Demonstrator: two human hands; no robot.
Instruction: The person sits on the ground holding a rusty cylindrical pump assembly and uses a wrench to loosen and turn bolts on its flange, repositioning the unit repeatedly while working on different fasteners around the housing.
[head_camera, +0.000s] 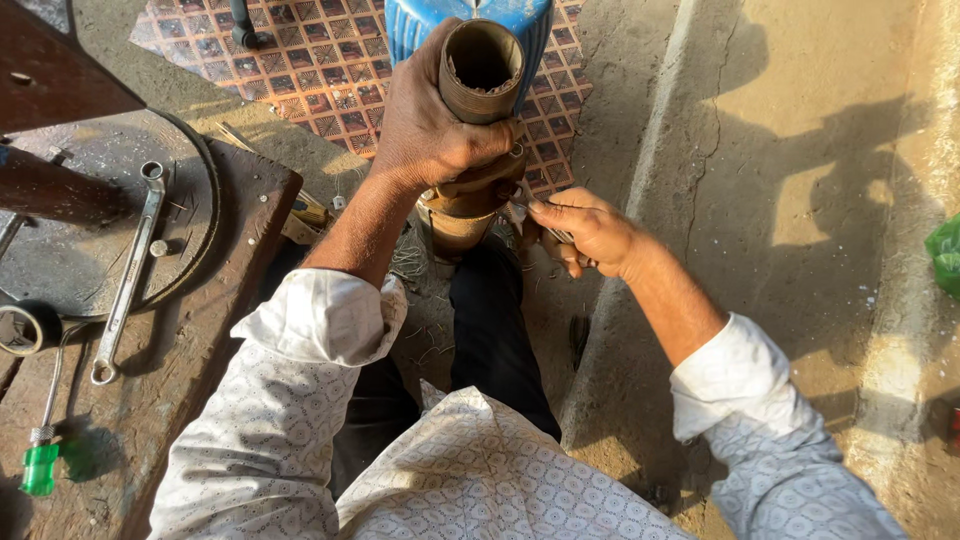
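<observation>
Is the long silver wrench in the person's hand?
No, the wrench lies on the wooden bench, apart from the left hand, which grips the pipe.

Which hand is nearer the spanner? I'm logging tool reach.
Left. The left hand grips the pipe, right of the spanner on the bench; the right hand is farther right.

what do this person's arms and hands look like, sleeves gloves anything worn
Both hands, the left hand and the right hand, are bare, with no gloves; no rings or watch show. Each arm wears a white shirt sleeve with a fine small repeating print, rolled up into a thick cuff below the elbow.
</observation>
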